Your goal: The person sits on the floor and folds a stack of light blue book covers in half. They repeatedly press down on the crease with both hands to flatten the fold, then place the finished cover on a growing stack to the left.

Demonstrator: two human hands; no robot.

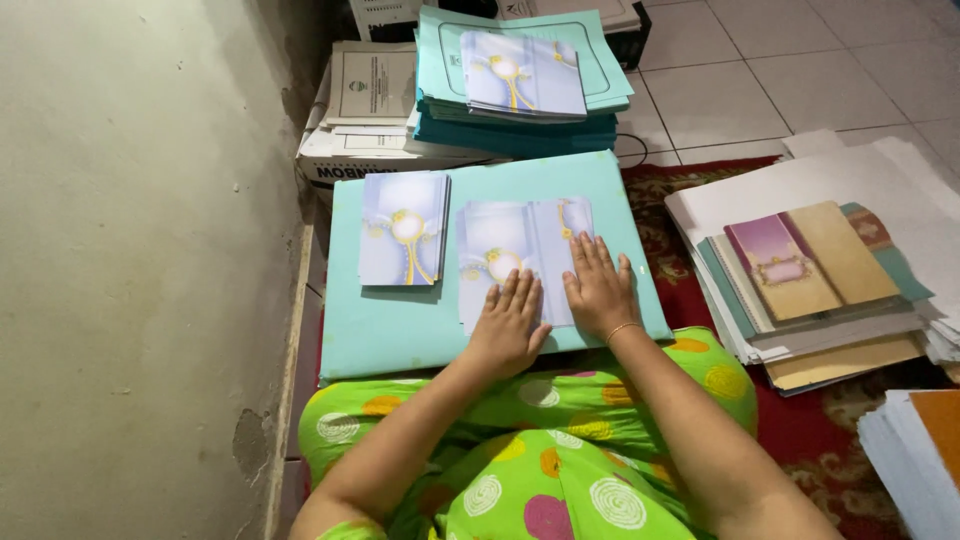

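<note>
Pale lilac with a gold ornament, the printed sheet (515, 255) lies flat on the teal board (400, 320) across the person's lap, right under both hands. Its long axis runs left to right, with a fold line showing down the middle. The left hand (510, 325) rests palm down on the sheet's near left part, fingers spread flat and gripping nothing. The right hand (598, 290) lies just beside it, also flat and open, pressing the right half next to the fold. Both hands touch the sheet; neither is nearer than the other.

To the left, apart from the sheet, a small stack of folded cards (403, 228) sits on the same board. Bare board stays free along the near edge. Beyond the far edge stands a taller pile of cards and teal folders (520, 75). Right of the board, more paper stacks (810, 270) lie on the red rug.
</note>
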